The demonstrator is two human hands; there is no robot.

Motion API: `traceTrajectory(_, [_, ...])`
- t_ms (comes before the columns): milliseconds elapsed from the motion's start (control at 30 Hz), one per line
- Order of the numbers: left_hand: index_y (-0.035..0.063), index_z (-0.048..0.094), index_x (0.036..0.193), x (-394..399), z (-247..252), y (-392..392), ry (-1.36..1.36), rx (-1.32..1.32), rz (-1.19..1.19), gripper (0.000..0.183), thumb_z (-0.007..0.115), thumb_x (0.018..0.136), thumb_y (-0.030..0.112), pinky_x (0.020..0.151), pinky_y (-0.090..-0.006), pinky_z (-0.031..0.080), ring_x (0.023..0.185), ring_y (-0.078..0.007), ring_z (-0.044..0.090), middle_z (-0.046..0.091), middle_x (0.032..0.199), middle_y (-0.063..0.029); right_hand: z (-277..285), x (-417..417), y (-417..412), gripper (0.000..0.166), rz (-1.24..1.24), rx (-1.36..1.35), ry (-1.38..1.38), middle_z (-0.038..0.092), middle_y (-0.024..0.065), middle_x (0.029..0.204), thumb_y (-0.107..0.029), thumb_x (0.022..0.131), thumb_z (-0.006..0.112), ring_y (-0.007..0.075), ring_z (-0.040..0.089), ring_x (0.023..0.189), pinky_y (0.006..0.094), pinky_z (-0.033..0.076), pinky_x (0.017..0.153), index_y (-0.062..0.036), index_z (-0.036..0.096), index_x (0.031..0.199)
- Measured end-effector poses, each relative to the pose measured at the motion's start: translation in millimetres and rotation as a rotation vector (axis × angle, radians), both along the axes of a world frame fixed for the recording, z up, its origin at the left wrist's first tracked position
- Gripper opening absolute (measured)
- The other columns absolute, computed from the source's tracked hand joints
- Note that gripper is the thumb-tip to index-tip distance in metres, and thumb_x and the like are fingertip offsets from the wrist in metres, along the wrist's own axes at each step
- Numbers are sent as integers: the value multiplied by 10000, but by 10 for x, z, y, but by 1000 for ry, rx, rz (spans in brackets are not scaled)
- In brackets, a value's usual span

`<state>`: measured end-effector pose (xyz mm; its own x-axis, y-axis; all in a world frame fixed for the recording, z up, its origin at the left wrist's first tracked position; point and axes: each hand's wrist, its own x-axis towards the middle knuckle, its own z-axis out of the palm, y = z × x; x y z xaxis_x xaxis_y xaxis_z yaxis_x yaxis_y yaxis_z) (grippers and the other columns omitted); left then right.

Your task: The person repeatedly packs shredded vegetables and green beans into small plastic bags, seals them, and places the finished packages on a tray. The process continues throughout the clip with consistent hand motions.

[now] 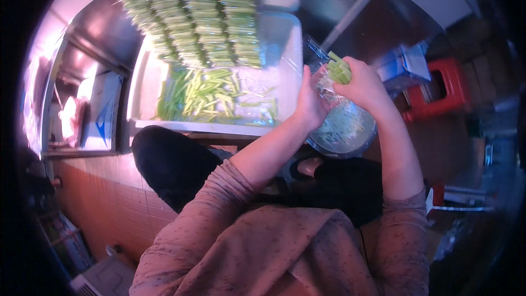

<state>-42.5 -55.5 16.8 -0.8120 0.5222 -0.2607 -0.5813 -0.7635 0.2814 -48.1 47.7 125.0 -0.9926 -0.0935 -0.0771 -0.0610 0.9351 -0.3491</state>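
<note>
My right hand grips a small bunch of cut green stalks, held upright between thumb and fingers. Against it is my left hand, cupped around pale thin shreds with its thumb raised. Clear plastic film sticks out beyond the left fingers and seems to belong to a bag in that hand. Below both hands stands a round bowl with more pale shreds in it. My left fingers are partly hidden by the shreds and the right hand.
A white plastic tub holds loose cut green stalks and longer green stems. Several rows of plastic-wrapped green bundles are stacked over its far part. To the right are a blue-and-white box and a red plastic stool.
</note>
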Motion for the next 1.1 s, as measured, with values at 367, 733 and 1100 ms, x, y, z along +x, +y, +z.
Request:
traceTrajectory(367, [147,406,1357,218,-144,598,-119,-25,-89,486,265,1003,448,1056,-469,330,1248,-280,447,482,1332,-108,-569,816,607,818,-114,130,221,450,133,1305,-421,654,798,312,401,1236,429,357,1004,-63,466,1310])
traceTrajectory(733, [86,390,1371,334,-98,557,43,-112,-248,523,542,934,330,993,-462,424,1193,-274,505,509,1278,-132,-665,826,908,806,-55,66,272,399,120,1410,-492,720,733,334,288,1320,502,183,1081,-134,425,1374])
traceTrajectory(1100, [30,459,1306,340,-212,573,123,-200,-360,545,667,805,-22,872,-370,536,988,-239,635,612,1105,-110,-788,368,1241,239,-143,-233,34,636,48,1077,-353,854,585,283,482,1067,427,283,975,-181,716,959])
